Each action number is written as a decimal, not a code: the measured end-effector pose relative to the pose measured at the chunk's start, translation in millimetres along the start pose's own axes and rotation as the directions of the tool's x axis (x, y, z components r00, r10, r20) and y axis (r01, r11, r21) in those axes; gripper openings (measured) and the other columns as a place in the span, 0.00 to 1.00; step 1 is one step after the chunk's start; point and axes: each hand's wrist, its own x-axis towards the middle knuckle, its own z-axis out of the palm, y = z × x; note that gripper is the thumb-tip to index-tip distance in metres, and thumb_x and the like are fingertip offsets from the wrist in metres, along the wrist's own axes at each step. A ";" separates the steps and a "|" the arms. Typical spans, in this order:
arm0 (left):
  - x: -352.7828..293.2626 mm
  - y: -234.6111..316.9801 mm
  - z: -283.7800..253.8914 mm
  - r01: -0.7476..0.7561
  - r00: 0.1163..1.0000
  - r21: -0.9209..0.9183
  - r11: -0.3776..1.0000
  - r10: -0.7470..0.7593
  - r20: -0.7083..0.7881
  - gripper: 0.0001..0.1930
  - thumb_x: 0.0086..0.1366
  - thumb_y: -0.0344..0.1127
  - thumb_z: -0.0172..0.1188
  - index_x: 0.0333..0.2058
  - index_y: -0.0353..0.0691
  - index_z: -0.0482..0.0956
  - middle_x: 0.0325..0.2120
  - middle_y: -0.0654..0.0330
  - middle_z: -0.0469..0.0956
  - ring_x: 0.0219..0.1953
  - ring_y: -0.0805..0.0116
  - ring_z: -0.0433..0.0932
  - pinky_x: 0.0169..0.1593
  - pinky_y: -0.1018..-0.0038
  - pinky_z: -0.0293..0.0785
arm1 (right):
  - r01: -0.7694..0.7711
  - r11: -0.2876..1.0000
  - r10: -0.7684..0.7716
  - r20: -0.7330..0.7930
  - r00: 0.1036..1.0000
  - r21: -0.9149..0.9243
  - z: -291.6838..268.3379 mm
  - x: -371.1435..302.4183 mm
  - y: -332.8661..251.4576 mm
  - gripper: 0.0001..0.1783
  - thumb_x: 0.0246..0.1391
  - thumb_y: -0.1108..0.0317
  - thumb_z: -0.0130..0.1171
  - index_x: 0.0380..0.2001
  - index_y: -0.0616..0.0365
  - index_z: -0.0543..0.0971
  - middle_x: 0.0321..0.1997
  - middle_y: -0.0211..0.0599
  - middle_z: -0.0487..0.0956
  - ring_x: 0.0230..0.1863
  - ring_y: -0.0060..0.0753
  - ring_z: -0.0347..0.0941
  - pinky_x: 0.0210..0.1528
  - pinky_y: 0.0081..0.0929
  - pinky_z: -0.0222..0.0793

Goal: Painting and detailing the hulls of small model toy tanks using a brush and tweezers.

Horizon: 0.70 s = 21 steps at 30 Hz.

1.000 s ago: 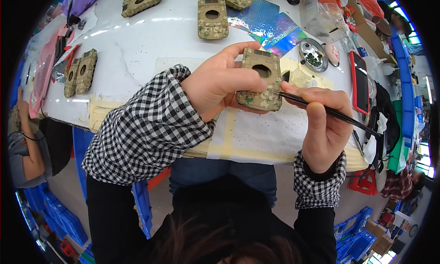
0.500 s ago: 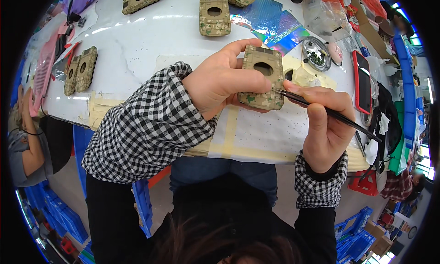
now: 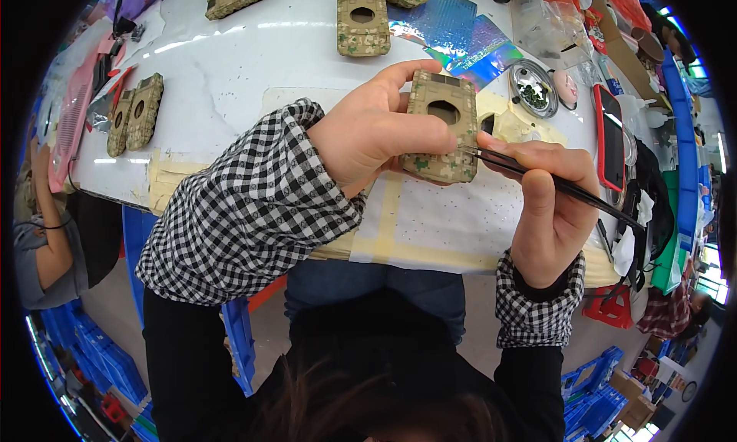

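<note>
My left hand (image 3: 374,131) grips a camouflage-patterned toy tank hull (image 3: 466,113) with a round hole in its top. Its thumb presses across the near part of the hull, below the hole. In my right hand (image 3: 554,204) is a pair of black tweezers (image 3: 581,195), pinched between thumb and fingers. The tweezer tips meet the hull's top just beside my left thumb; whether they hold a tiny part is too small to tell. To the right of the hull, a round clear dish (image 3: 533,89) holds small dark green bits.
More camouflage hulls stand at the back (image 3: 363,23) and on the left (image 3: 144,112). Shiny holographic sheets (image 3: 453,31) lie behind my hands. A red-framed phone (image 3: 610,139) and a pinkish oval object (image 3: 564,87) are at right. Another person's arm (image 3: 50,219) shows far left.
Little differs. The tweezers and my right hand have shifted very slightly right, and the view has moved a touch. The left hand keeps its hold on the hull.
</note>
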 end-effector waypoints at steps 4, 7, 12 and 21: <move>-1.5 3.4 1.9 0.014 1.000 -0.003 1.000 -0.014 0.004 0.38 0.54 0.27 0.57 0.62 0.35 0.50 0.51 0.52 0.68 0.51 0.65 0.71 0.54 0.70 0.67 | 0.018 0.999 -0.018 0.006 1.000 -0.027 -0.3 0.3 0.4 0.07 0.57 0.75 0.53 0.38 0.67 0.70 0.40 0.45 0.76 0.45 0.35 0.74 0.49 0.29 0.69; -1.7 4.4 2.4 0.017 1.000 -0.006 1.000 -0.016 0.005 0.38 0.54 0.27 0.57 0.62 0.35 0.50 0.51 0.51 0.68 0.52 0.64 0.71 0.55 0.70 0.67 | 0.030 0.999 -0.029 0.014 0.999 -0.040 -1.2 0.1 1.2 0.07 0.57 0.75 0.53 0.38 0.67 0.70 0.40 0.45 0.76 0.45 0.35 0.74 0.48 0.27 0.68; -1.5 4.2 3.2 0.008 1.000 -0.017 1.000 -0.008 0.006 0.38 0.53 0.27 0.57 0.62 0.35 0.51 0.51 0.51 0.68 0.52 0.64 0.70 0.55 0.69 0.66 | 0.049 0.997 -0.048 0.014 0.999 -0.064 -1.5 -0.4 2.6 0.07 0.57 0.75 0.54 0.38 0.67 0.71 0.40 0.45 0.77 0.44 0.34 0.74 0.47 0.27 0.68; -0.8 4.5 2.1 0.029 1.000 -0.018 0.999 -0.029 0.009 0.38 0.53 0.27 0.57 0.62 0.35 0.51 0.51 0.52 0.68 0.52 0.64 0.70 0.55 0.69 0.67 | 0.114 0.981 -0.110 0.040 0.993 -0.157 -2.2 1.3 2.5 0.07 0.55 0.76 0.55 0.37 0.66 0.72 0.38 0.44 0.76 0.43 0.38 0.76 0.47 0.28 0.69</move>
